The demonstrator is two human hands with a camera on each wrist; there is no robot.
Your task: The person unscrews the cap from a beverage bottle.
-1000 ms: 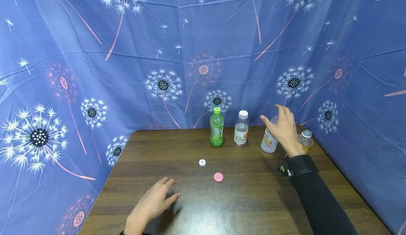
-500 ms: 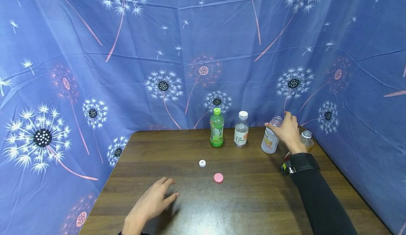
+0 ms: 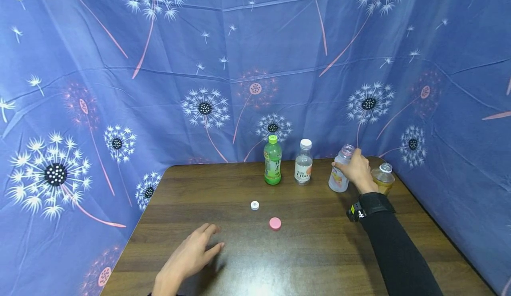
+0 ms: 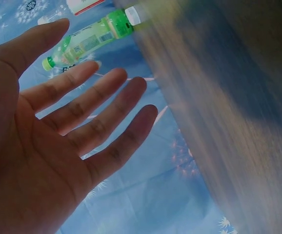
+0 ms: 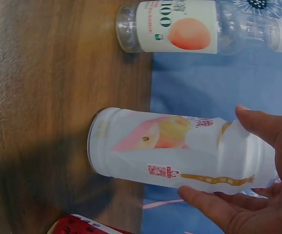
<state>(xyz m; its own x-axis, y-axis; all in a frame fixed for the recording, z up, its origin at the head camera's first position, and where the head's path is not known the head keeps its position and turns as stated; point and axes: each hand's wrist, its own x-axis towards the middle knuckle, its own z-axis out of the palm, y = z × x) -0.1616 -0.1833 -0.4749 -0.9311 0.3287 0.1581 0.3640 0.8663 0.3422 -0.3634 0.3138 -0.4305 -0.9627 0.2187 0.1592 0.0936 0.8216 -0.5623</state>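
Observation:
My right hand (image 3: 357, 170) grips the upper part of a capless plastic bottle (image 3: 338, 181) with a white fruit-printed label, at the back right of the table. In the right wrist view, thumb and fingers curve round the shoulder of this bottle (image 5: 155, 151), whose base is at the tabletop. The palm hides part of its neck. Low over the front left of the table hovers my left hand (image 3: 191, 256), fingers spread and holding nothing. A white bottle cap (image 3: 254, 205) and a pink bottle cap (image 3: 275, 223) lie to its right.
Left of the gripped bottle stand a white-capped clear bottle (image 3: 303, 165) and a green bottle (image 3: 273, 162). A capless bottle with amber contents (image 3: 384, 177) is behind my right wrist. A red-labelled item (image 5: 85, 225) shows nearby. Blue dandelion cloth (image 3: 247, 43) hangs behind the table.
My right hand has come down from above the white-labelled bottle and closed round its upper part. The left hand has stayed nearly still.

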